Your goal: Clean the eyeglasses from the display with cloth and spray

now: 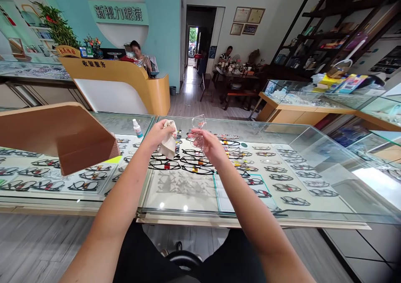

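Probably wiping is the step: above the counter (pixel 200 219), the left hand (pixel 158 134) pinches a cloth (pixel 169 143), the right hand (pixel 214 147) holds clear glasses (pixel 198 122); bringing them together calls for gentle handling.

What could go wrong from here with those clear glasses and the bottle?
The clear glasses, held up in the right hand, could slip and hit the glass counter below. The left hand, holding the cloth, might knock the small white bottle near its wrist.
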